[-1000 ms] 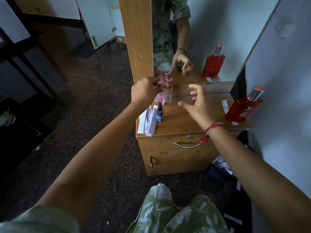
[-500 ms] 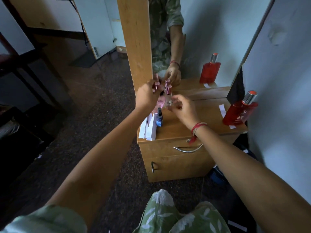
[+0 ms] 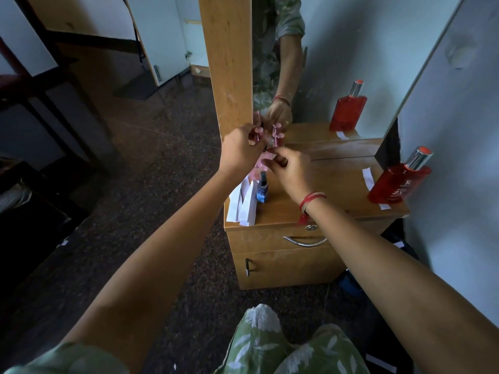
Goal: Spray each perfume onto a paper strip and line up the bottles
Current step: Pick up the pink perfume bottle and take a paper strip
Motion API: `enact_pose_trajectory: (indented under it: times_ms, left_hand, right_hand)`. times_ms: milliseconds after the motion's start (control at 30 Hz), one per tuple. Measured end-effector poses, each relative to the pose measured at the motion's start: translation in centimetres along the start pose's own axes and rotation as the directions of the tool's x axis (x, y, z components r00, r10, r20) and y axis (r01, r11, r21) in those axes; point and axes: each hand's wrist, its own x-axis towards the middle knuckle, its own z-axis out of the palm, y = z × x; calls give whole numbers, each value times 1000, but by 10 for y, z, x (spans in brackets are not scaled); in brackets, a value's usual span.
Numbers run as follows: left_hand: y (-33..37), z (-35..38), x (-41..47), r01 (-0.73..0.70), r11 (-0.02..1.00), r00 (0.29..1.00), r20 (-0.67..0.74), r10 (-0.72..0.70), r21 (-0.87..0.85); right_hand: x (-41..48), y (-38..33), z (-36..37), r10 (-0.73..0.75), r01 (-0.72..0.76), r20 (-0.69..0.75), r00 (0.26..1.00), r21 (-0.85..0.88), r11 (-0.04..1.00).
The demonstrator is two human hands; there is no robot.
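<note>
Right hand (image 3: 293,170) moved in, pinching pink glass bottle (image 3: 258,166) | left hand (image 3: 239,149) grips its rounded cap (image 3: 256,132)

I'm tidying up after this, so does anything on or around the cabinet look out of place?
Yes. The stack of paper strips pokes slightly past the cabinet's front-left edge, and loose strips lie low down by its right side. The red bottle stands close to the right edge, on a strip.

- One wide-angle view only, worn on the person's head, looking forward and steeply down.
- It faces a wooden cabinet (image 3: 345,184), near, right of frame centre, with a mirror (image 3: 351,36) above it, upper right.
</note>
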Motion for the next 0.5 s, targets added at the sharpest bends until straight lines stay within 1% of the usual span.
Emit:
enact_pose_trajectory:
  times_ms: [267,367,500]
  left_hand:
    - [1,2,-4,-58,993,998,30,56,99]
    - [-5,2,-6,-37,997,998,45,34,69]
    - [-8,0,-3,-3,999,997,83,0,33]
  right_hand:
    - [0,0,0,-17,15,-26,1000,-53,998]
    - [1,4,-1,-26,23,-26,999,-107,994]
    - [-2,5,-1,-67,65,-16,998,-135,989]
